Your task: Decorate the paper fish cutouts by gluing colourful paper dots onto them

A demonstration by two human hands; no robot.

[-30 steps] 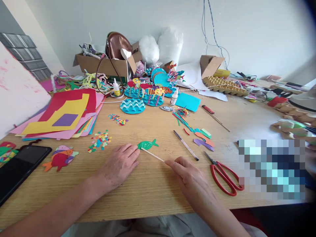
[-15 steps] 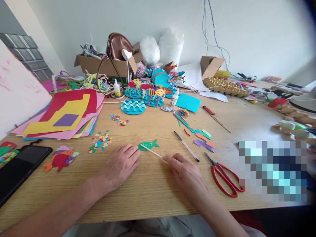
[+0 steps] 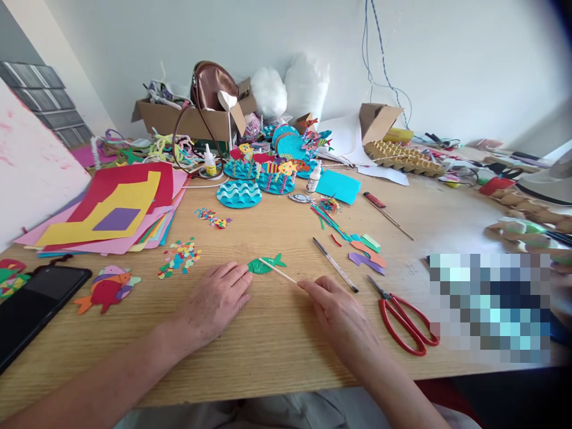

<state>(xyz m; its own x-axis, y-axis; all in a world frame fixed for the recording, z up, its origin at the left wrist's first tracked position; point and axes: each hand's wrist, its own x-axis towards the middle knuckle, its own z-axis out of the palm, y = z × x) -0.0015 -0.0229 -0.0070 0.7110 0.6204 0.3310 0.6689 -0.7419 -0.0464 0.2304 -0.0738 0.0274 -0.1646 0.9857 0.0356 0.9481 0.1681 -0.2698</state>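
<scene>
The tip of the pale, thin stick [image 3: 277, 270] has moved from near the head end of the green paper fish [image 3: 260, 267] toward the middle of its upper edge. The right fingers [image 3: 310, 287] pinch the stick's near end, and it slants from them away and to the left. The left fingers [image 3: 235, 275] lie flat, close together, their tips on the fish's head, grasping nothing.

The fish lies flat between the two sets of fingers, slightly beyond them. Its long axis runs sideways, head at the left fingertips, forked tail pointing right; streaks on its body look shiny.

Beneath the fingers, the table [image 3: 277, 351] has a fine, straight wood grain. Left of the left fingers are round confetti dots [image 3: 179, 256], then layered paper fish [image 3: 107, 290] and a flat black phone [image 3: 44, 304]. Right of the right fingers lie a slim pen [image 3: 336, 266] and, past it, metal scissors [image 3: 386, 295] with looped red handles.

Well beyond the fingers, a round blue piece [image 3: 239, 195] carries wavy ridges, with a white plastic bottle [image 3: 313, 180] to its right. Farther still, a smooth brown bag [image 3: 214, 86] rests in a cardboard box [image 3: 167, 119] before the plain, pale wall [image 3: 268, 27].
</scene>
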